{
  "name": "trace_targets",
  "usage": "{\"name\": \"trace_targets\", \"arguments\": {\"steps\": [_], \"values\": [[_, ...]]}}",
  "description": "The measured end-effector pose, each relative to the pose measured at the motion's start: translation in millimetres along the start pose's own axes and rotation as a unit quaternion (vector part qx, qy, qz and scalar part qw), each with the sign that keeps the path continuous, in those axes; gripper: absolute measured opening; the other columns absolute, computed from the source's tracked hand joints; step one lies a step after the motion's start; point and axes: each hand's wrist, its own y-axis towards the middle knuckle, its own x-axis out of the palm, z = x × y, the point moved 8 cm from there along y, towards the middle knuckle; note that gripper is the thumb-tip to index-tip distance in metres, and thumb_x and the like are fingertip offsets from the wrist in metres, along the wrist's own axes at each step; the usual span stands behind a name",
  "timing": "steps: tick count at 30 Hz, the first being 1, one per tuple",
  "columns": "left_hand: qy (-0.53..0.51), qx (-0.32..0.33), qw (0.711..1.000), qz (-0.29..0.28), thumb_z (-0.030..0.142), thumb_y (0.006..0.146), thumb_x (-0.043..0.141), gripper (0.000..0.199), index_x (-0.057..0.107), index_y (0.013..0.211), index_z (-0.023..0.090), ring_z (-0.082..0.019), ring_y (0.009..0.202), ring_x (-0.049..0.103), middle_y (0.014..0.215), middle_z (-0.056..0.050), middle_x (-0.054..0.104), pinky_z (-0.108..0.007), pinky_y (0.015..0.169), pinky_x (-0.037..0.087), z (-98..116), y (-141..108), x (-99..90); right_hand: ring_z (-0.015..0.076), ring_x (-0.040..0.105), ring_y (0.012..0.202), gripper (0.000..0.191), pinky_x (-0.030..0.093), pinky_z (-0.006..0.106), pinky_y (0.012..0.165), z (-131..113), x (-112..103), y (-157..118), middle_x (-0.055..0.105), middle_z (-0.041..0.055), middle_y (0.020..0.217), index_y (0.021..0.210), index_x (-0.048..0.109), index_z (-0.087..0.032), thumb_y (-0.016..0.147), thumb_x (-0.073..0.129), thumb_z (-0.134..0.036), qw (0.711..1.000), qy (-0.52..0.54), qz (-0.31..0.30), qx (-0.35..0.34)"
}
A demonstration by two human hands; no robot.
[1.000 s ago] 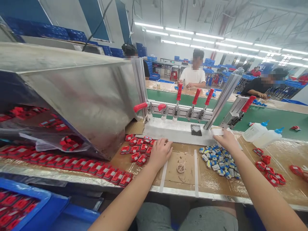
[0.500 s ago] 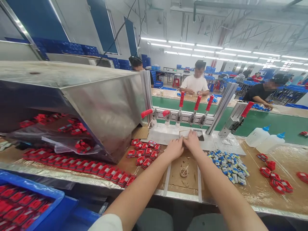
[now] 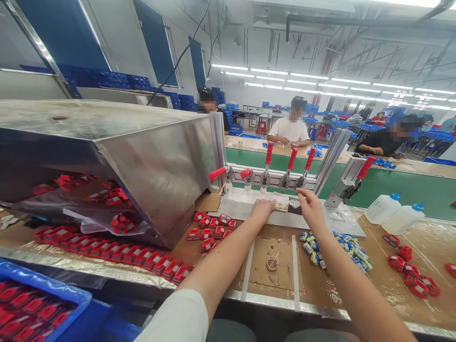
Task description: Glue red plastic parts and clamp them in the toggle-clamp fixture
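My left hand [image 3: 262,210] rests on the white base board [image 3: 235,204] under the row of clamps, its fingers at the left end of a flat, pale piece [image 3: 281,207]. What it grips is too small to make out. My right hand [image 3: 310,206] is raised at the right, beside a dark plate [image 3: 295,207], with thumb and fingertips close together near the foot of a red-handled clamp [image 3: 309,160]. Anything between those fingertips is hidden. Below my right forearm lies a pile of blue, white and yellow parts [image 3: 351,247].
A metal housing [image 3: 160,171] stands at left, with rows of red parts [image 3: 124,251] before it. A blue crate [image 3: 78,299] sits at lower left. Two bottles [image 3: 383,206] stand at right. A small round dish [image 3: 272,262] is near the front edge. People sit across the bench.
My right hand has moved right and up, away from my left hand, toward the clamps. My left hand has stayed near the board. The camera view has shifted slightly.
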Motion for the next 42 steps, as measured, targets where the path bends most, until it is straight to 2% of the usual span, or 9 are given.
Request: {"name": "trace_targets", "arguments": {"steps": [6,10,13,16,22,27,34,38,42], "values": [[-0.001,-0.016,1.000,-0.007,0.034,0.105,0.044,0.047,0.049,0.151,0.023,-0.028,0.125,0.062,0.134,-0.014,0.069,-0.037,0.099,0.045,6.6,-2.9,7.3,0.0262,0.058,0.130,0.057,0.049,0.046,0.109,-69.5,-1.2,116.9,0.057,0.0167,0.146,0.144,0.051,-0.018,0.094,0.059,-0.044,0.992,0.049,0.063,-0.100],[-0.010,-0.029,0.999,-0.017,0.035,0.104,0.045,0.044,0.053,0.146,0.023,-0.028,0.117,0.066,0.126,-0.013,0.073,-0.037,0.099,0.046,12.1,-5.2,10.4,0.0244,0.070,0.098,0.041,0.055,0.044,0.095,-73.1,22.7,159.3,0.074,0.0120,0.102,0.125,0.060,-0.014,0.094,0.059,-0.042,0.998,0.062,-0.004,-0.012],[-0.022,-0.032,0.999,-0.018,0.036,0.103,0.049,0.043,0.053,0.144,0.023,-0.028,0.116,0.068,0.126,-0.014,0.073,-0.036,0.097,0.048,10.6,-5.5,9.0,0.0215,0.070,0.086,0.030,0.055,0.041,0.092,-82.1,18.3,131.6,0.073,0.0056,0.085,0.106,0.064,-0.017,0.098,0.050,-0.043,0.997,0.040,0.012,-0.062],[-0.033,-0.029,0.999,-0.014,0.035,0.101,0.051,0.046,0.051,0.144,0.019,-0.029,0.115,0.069,0.126,-0.016,0.072,-0.037,0.095,0.050,7.4,-6.3,6.8,0.0229,0.071,0.096,0.032,0.053,0.041,0.096,-79.9,17.9,75.4,0.075,0.0072,0.095,0.106,0.066,-0.021,0.100,0.048,-0.047,0.992,-0.013,0.001,-0.126],[-0.034,-0.019,0.999,-0.001,0.021,0.096,0.053,0.059,0.042,0.152,0.008,-0.030,0.124,0.065,0.133,-0.023,0.068,-0.038,0.103,0.047,7.8,-17.1,-0.6,0.0281,0.040,0.151,0.033,0.029,0.058,0.126,-28.0,66.2,-13.1,0.066,0.0058,0.138,0.106,0.074,-0.028,0.100,0.042,-0.032,0.959,-0.144,-0.149,-0.193],[0.001,-0.031,0.999,0.034,0.013,0.088,0.059,0.070,0.039,0.153,-0.006,-0.039,0.147,0.043,0.152,-0.036,0.045,-0.048,0.120,0.030,2.1,-49.1,-14.6,0.0294,0.036,0.153,0.038,0.027,0.056,0.128,3.9,88.0,-30.6,0.065,0.0004,0.139,0.103,0.077,-0.036,0.095,0.041,-0.029,0.938,-0.164,-0.255,-0.166],[0.030,0.002,0.996,0.088,0.012,0.094,0.053,0.042,0.062,0.134,0.007,-0.035,0.132,0.057,0.135,-0.025,0.065,-0.051,0.118,0.033,-6.5,-130.8,-17.4,0.0354,0.066,0.113,0.028,0.050,0.053,0.102,10.6,17.3,-15.2,0.072,0.0129,0.107,0.082,0.068,-0.029,0.090,0.042,-0.031,0.998,-0.055,-0.006,-0.040],[0.028,0.054,0.990,0.129,0.011,0.096,0.052,0.029,0.067,0.121,0.014,-0.027,0.122,0.063,0.132,-0.015,0.068,-0.047,0.113,0.040,-8.1,-171.6,-7.0,0.0269,0.066,0.081,0.014,0.054,0.045,0.079,38.1,-24.6,-6.8,0.064,0.0068,0.081,0.079,0.059,-0.022,0.078,0.046,-0.027,0.984,0.026,0.177,-0.002],[0.043,0.069,0.981,0.176,0.009,0.097,0.054,0.027,0.068,0.119,0.017,-0.026,0.129,0.058,0.144,-0.010,0.063,-0.045,0.112,0.041,-12.6,-186.4,-2.9,0.0217,0.064,0.086,0.023,0.053,0.040,0.086,38.5,-45.5,25.2,0.067,0.0051,0.093,0.094,0.066,-0.019,0.074,0.056,-0.026,0.971,0.076,0.226,-0.030]]}}
